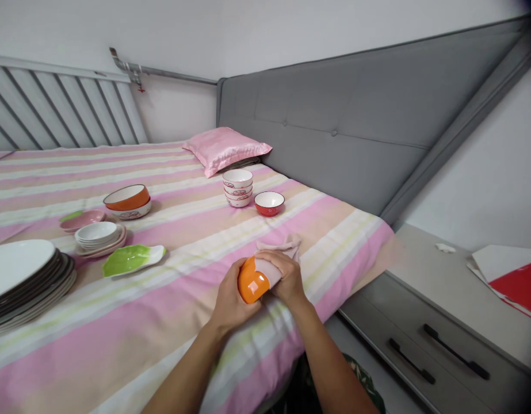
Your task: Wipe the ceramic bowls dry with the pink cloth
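Note:
My left hand [229,299] is closed around a small orange bowl [251,283], held on its side just above the striped bed sheet [170,241]. My right hand [285,277] presses a pale pink cloth [279,248] against the bowl's outside, fingers curled over it. The loose end of the cloth trails onto the sheet behind the hands.
On the bed stand a stack of white patterned bowls [237,187], a red bowl [269,203], an orange bowl on a white one [128,200], small white dishes [98,235], a green leaf dish [132,259] and a pile of large plates [23,282]. A grey nightstand [438,310] sits right.

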A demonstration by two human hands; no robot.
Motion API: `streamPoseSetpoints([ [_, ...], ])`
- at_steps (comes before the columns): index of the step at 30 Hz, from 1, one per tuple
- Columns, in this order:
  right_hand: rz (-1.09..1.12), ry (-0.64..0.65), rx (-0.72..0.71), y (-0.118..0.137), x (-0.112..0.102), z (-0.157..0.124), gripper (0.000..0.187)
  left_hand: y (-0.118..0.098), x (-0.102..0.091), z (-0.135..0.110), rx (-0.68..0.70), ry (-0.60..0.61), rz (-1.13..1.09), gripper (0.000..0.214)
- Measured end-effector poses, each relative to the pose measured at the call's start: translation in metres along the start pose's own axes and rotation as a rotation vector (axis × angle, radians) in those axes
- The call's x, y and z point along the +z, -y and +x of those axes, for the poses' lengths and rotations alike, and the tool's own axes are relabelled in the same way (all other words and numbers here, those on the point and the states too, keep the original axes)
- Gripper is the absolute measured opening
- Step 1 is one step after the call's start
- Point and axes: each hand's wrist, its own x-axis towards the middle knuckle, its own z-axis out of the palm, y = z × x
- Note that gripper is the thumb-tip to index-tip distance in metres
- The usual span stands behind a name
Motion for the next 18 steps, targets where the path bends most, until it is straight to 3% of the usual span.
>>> streamPoseSetpoints([
  [14, 0.316, -0.021, 0.321, -0.013, 0.005, 0.0, 0.04, 0.001, -0.002, 0.001, 0.004, -0.004, 0.018, 0.067],
  [18, 0.35, -0.036, 0.351, -0.021, 0.011, -0.001, 0.041, 0.001, -0.004, 0.001, 0.008, -0.004, -0.001, 0.067],
])
